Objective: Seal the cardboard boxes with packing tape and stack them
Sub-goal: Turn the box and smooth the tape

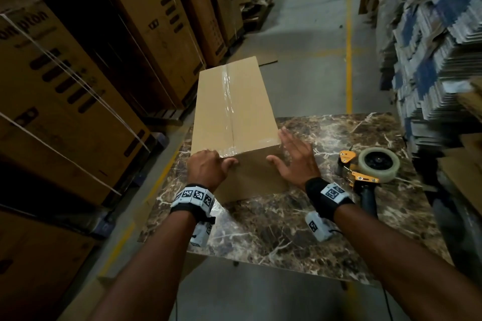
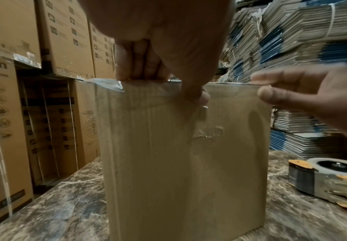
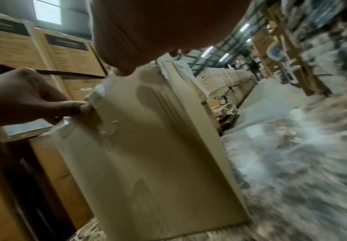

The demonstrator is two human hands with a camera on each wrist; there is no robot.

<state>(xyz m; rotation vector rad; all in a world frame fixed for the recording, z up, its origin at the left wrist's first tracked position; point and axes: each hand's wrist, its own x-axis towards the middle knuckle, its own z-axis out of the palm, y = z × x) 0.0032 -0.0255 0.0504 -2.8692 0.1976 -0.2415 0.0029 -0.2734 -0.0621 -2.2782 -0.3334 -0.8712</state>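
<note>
While the box [image 1: 234, 117] overhangs the desk [image 1: 339, 138] (tape already along its seam), the left hand [image 1: 207, 168] grips its near edge; the right hand [image 1: 293, 157], fingers straight, steadies its corner; a careless lift could tip it off.

We see a warehouse aisle with a grey concrete floor [image 1: 307, 41] and a yellow line [image 1: 348, 60] along it. Printed cartons [image 1: 78, 65] are stacked on our left, bundled flat cardboard [image 1: 430, 34] on our right. Ceiling lights [image 3: 226, 55] glow overhead.
</note>
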